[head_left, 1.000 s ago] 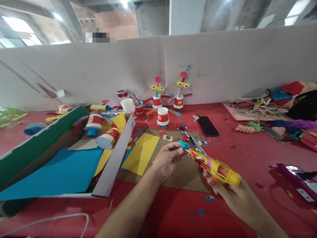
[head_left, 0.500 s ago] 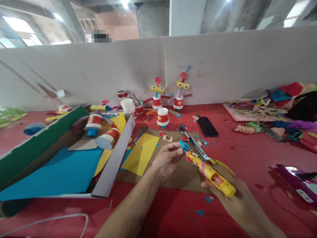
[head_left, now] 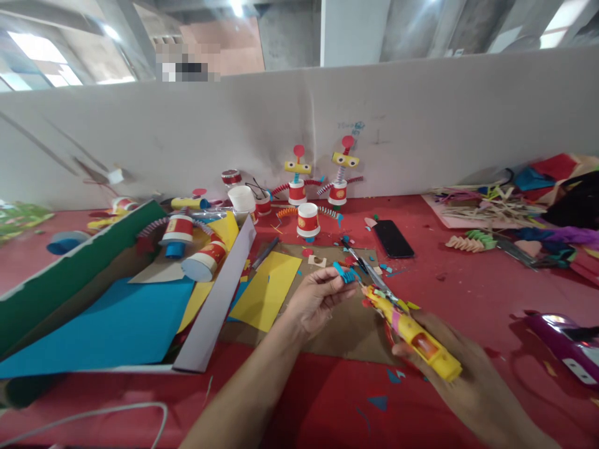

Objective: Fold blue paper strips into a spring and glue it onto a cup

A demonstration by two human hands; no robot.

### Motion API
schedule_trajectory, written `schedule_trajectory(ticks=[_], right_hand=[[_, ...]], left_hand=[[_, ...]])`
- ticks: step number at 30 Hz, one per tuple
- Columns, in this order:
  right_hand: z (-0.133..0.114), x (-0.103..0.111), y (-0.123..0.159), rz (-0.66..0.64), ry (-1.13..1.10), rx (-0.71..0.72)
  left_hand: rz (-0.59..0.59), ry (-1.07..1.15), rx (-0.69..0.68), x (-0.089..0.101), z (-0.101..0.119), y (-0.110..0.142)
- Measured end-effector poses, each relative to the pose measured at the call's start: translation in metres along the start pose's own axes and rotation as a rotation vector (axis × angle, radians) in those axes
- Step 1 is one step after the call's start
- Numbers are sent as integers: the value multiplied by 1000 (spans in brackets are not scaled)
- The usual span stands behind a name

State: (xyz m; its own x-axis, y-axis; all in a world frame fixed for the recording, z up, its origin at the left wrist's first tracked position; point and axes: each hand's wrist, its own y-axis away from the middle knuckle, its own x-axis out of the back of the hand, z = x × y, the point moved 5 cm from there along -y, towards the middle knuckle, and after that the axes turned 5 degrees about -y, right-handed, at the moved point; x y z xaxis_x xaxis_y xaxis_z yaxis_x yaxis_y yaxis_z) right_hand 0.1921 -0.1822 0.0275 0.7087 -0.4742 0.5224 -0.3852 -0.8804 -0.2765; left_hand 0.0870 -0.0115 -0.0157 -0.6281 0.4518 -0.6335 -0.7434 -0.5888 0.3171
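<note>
Pinched in my left hand [head_left: 321, 300] is a small blue folded paper piece [head_left: 347, 275]. My right hand [head_left: 452, 358] is wrapped round a yellow hot glue gun [head_left: 418, 337], its nozzle pointing up and left, a short gap from the blue piece. Scissors [head_left: 374, 277] lie just beyond the glue gun, partly hidden by it. Under both hands is a brown cardboard sheet [head_left: 337, 333]. A red and white paper cup with coiled paper arms [head_left: 307, 221] stands past my left hand.
Two finished-looking cup figures [head_left: 296, 192] stand against the white partition [head_left: 224, 125]. On the left, an open box [head_left: 213, 299] holds coloured paper and cup figures. A phone [head_left: 394, 239], paper strips [head_left: 491, 209] and a purple device [head_left: 561, 343] lie to the right.
The glue gun in my right hand has drawn back to the right and slightly down, away from the blue paper piece. My left hand has barely moved.
</note>
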Motion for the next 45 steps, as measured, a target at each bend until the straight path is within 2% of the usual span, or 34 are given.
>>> schedule_trajectory(ticks=[3, 7, 9, 12, 14, 16, 19, 20, 22, 24, 26, 29, 32, 36, 45], right_hand=[[17, 18, -3, 98, 293, 7], [71, 42, -15, 89, 734, -145], [98, 52, -21, 41, 857, -177], [125, 63, -29, -7, 891, -124], [134, 70, -31, -7, 903, -119], [135, 76, -33, 9, 948, -183], [110, 69, -40, 48, 982, -260], [92, 59, -45, 74, 934, -193], [54, 30, -58, 116, 670, -38], [27, -9, -72, 25, 294, 17], [15, -45, -85, -37, -26, -24], [12, -75, -95, -16, -321, -19], [19, -84, -96, -21, -519, -51], [26, -85, -96, -47, -615, -121], [35, -81, -84, 11, -507, -85]], left_hand=[[-4, 32, -13, 0, 2, 0], [-14, 40, -18, -2, 5, 2], [-6, 39, -21, -2, 5, 2], [11, 29, -43, 1, 3, -1], [25, 12, -63, 4, 3, -4], [40, -3, -81, 7, 3, -6], [63, -19, -101, 9, 4, -8], [71, -22, -105, 10, 4, -8], [90, -28, -111, 11, 5, -8], [107, -39, -120, 12, 6, -8], [116, -58, -142, 14, 9, -9], [111, -83, -172, 18, 15, -10], [91, -102, -165, 20, 18, -13], [97, -139, -153, 22, 17, -16], [106, -135, -92, 19, 4, -17]])
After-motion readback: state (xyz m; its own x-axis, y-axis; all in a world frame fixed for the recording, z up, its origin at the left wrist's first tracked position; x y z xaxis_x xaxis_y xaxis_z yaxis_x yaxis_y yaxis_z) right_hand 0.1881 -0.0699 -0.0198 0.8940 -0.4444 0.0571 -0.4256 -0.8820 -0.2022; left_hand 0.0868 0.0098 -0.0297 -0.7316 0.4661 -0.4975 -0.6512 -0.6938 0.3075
